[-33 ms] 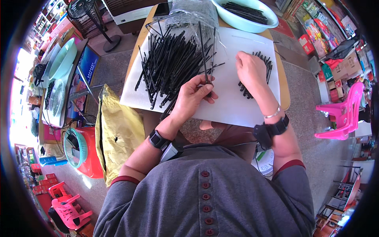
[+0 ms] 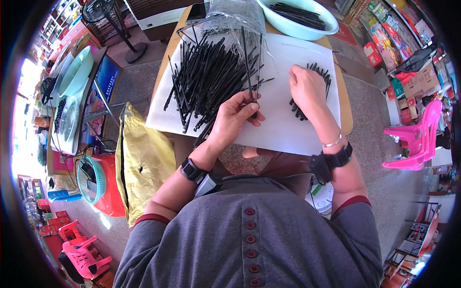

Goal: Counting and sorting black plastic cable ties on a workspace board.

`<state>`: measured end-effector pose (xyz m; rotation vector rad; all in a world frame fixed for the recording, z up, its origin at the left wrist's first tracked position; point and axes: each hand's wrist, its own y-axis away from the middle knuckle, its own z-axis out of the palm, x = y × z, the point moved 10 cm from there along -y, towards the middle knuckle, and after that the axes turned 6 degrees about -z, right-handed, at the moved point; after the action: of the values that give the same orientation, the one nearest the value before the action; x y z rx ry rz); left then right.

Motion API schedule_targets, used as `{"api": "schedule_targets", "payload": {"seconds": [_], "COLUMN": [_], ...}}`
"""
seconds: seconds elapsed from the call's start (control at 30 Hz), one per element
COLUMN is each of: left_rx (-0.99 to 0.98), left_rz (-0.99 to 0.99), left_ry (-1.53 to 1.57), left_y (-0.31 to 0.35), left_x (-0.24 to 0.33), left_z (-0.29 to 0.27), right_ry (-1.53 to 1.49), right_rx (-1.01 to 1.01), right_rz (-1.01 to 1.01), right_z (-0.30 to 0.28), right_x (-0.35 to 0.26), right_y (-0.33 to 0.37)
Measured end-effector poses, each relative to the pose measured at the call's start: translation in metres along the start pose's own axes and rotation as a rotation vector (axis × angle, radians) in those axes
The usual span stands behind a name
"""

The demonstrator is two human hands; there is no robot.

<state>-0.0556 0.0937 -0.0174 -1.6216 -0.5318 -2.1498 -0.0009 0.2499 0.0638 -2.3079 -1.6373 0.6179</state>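
Observation:
My left hand (image 2: 238, 114) is closed around a few thin black rods (image 2: 248, 62), which stand up from between thumb and fingers. Beside it on the left, a large loose heap of black rods (image 2: 206, 77) lies on a white sheet (image 2: 278, 129). My right hand (image 2: 308, 89) hovers at or just over a smaller bunch of black rods (image 2: 298, 111) on the sheet's right side. Its fingers are curled in, thumb side toward the left. Whether a rod is in them cannot be made out.
A clear plastic bag (image 2: 235, 19) lies behind the heap. At the far right, a pale basin (image 2: 269, 21) holds more black rods. A yellow sack (image 2: 144, 158) hangs left of the table (image 2: 346, 113). A pink chair (image 2: 418, 137) stands to the right.
My right hand has shifted very slightly to the right over the smaller bunch. My left hand and the rods in it look the same.

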Motion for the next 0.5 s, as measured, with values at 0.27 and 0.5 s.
{"api": "schedule_targets", "payload": {"seconds": [0.27, 0.5], "left_rx": [0.055, 0.019], "left_rz": [-0.034, -0.065], "left_ry": [0.021, -0.042], "left_y": [-0.003, -0.005], "left_x": [-0.004, -0.004], "left_z": [-0.001, 0.003], "right_ry": [-0.128, -0.191], "right_rx": [0.188, 0.487], "right_rz": [0.082, 0.006], "right_z": [-0.023, -0.025], "right_x": [0.006, 0.012], "right_y": [-0.012, -0.048]}}
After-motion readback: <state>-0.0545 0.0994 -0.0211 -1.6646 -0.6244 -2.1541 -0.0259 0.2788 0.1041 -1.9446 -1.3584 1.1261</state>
